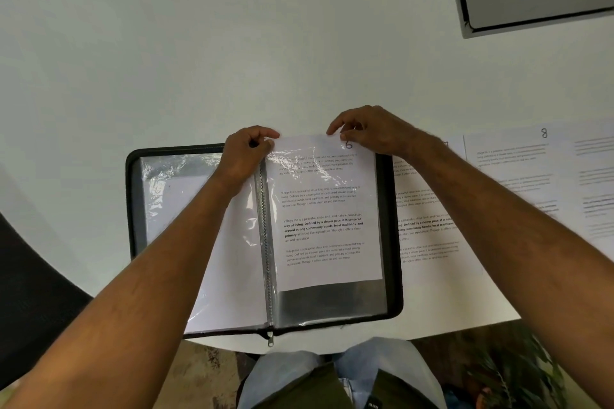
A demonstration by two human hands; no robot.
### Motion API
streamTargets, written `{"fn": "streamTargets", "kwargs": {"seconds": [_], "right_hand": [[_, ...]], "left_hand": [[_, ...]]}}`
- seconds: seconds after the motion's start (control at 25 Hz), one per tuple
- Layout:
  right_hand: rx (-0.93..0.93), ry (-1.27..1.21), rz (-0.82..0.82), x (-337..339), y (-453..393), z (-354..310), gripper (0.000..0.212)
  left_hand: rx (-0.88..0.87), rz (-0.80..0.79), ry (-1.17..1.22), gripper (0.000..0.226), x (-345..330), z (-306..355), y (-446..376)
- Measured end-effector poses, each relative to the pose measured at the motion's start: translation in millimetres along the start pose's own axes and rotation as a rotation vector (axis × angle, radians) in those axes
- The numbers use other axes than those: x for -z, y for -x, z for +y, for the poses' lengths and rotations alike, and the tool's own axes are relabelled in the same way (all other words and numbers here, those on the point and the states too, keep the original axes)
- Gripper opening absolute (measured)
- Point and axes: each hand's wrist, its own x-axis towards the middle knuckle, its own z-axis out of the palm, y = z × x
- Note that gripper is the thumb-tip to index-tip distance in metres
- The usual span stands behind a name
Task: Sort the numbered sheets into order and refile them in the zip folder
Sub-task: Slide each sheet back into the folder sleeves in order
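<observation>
On the white table (166, 60) the zip folder (393, 242) lies open, both hands (244, 156) (368, 131) pinching sheet 6 (329, 226) halfway into a sleeve; sheet 8 (518, 176) and others beside it wait.

Open zip folder (393, 242) flat on white worktop (166, 60); sheet 6 (329, 226) partway inside right clear sleeve (332, 302), top edge pinched by left hand (244, 156) and right hand (372, 131); sheet 8 (518, 176) lying to the right
</observation>
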Motion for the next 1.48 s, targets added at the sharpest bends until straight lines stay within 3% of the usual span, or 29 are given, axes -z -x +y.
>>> {"fn": "streamTargets", "kwargs": {"seconds": [0.24,0.56,0.76,0.96,1.08,1.2,1.32,1.4,1.48], "right_hand": [[-0.03,0.033,-0.095,-4,2,-3,0.024],[-0.091,0.125,-0.076,-16,3,-5,0.019],[-0.081,0.24,-0.102,-24,7,-7,0.014],[-0.078,0.292,0.021,-31,19,-13,0.016],[-0.034,0.117,0.212,-43,33,-10,0.01],[-0.06,-0.112,0.395,-56,51,-8,0.037],[-0.132,-0.316,0.509,-74,73,-7,0.072],[-0.175,-0.406,0.542,-89,88,-5,0.081],[-0.235,-0.468,0.555,-104,105,-4,0.084]], "left_hand": [[-0.107,-0.018,-0.238,0.007,-2,1,0],[-0.128,-0.001,-0.55,0.022,-6,-9,-2],[-0.121,-0.009,-0.607,0.022,-9,-7,1],[-0.12,-0.029,-0.634,0.028,-10,-2,10],[-0.122,-0.021,-0.647,0.031,-11,1,19],[-0.101,-0.013,-0.651,0.036,-13,1,26],[-0.133,0.005,-0.687,0.061,-19,-2,42],[-0.183,0.037,-0.687,0.079,-24,-10,59],[-0.213,0.061,-0.693,0.084,-31,-20,82]]}}
